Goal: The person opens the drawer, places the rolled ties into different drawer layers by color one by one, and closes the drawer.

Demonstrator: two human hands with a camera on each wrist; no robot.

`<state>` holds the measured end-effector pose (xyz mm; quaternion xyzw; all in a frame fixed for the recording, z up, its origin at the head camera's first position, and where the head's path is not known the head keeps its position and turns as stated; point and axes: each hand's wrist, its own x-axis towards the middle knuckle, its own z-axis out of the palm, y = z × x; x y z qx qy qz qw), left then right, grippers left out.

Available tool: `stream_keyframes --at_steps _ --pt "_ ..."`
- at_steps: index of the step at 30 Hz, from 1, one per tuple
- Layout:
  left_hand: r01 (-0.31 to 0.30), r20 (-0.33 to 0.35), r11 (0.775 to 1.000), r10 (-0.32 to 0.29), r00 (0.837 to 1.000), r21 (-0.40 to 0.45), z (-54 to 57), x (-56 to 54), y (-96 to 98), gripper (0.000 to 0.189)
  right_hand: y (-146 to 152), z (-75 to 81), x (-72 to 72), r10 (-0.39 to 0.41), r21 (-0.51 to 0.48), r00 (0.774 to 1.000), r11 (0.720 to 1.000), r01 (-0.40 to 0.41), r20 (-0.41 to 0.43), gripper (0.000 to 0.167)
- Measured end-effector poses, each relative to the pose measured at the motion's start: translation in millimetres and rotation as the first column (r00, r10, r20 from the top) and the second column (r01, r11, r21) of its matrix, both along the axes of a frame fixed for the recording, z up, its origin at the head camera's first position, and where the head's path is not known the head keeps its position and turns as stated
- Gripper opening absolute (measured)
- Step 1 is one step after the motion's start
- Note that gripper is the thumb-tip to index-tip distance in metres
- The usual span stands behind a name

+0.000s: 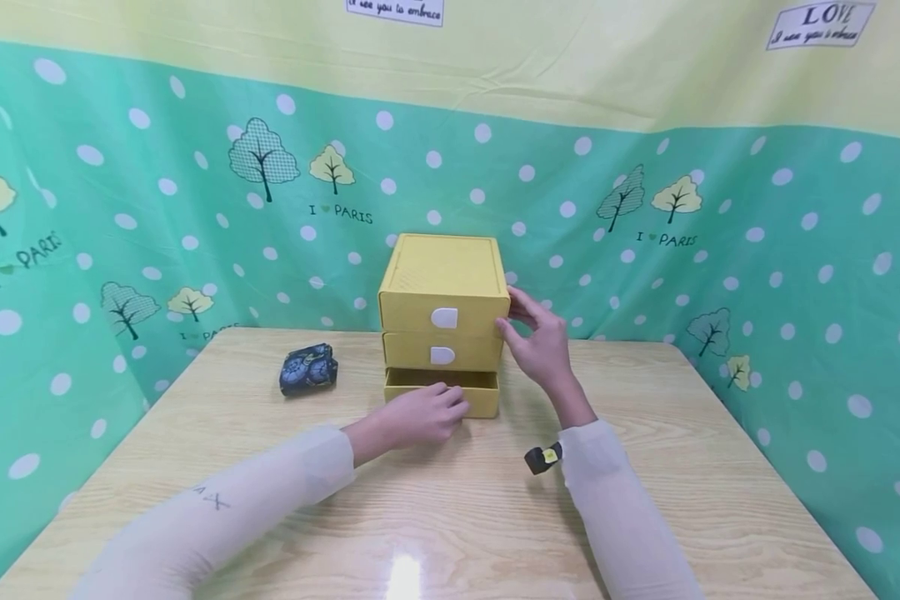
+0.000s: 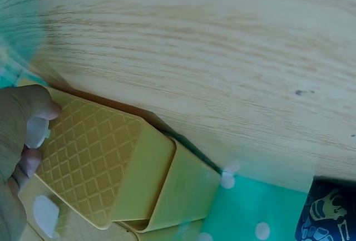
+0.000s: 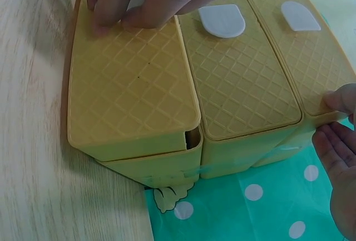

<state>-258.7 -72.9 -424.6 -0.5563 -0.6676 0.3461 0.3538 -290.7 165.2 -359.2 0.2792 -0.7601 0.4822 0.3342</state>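
Observation:
A yellow drawer unit with three stacked drawers and white tab handles stands at the back of the table. Its bottom drawer is pulled partly out; the two above are closed. My left hand is at the front of that drawer and pinches its white tab, as the left wrist view shows. At the unit's upper right corner is my right hand. Its thumb touches the front of the top drawer, while the fairly straight fingers lie along the side.
A dark blue patterned folded cloth item lies left of the unit. Beneath everything is a pale wooden table. Green dotted curtains hang behind and on both sides. A small black device sits at my right wrist.

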Motion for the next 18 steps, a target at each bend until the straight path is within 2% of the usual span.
stream_keyframes --at_steps 11,13,18 --pt "0.034 -0.008 0.999 -0.034 0.999 0.024 -1.5 6.0 -1.0 0.014 -1 0.1 0.4 0.008 -0.011 1.0 1.0 -0.008 -0.016 0.052" --pt "0.042 -0.004 0.999 -0.042 0.999 0.032 -1.9 6.7 -1.2 0.015 -3 3.5 4.4 0.003 -0.01 1.0 1.0 -0.003 -0.017 0.051" --pt "0.038 -0.002 0.999 -0.038 0.999 0.038 0.1 10.8 -0.7 0.017 -2 3.6 4.1 0.0 -0.007 1.0 1.0 0.0 -0.01 0.05"
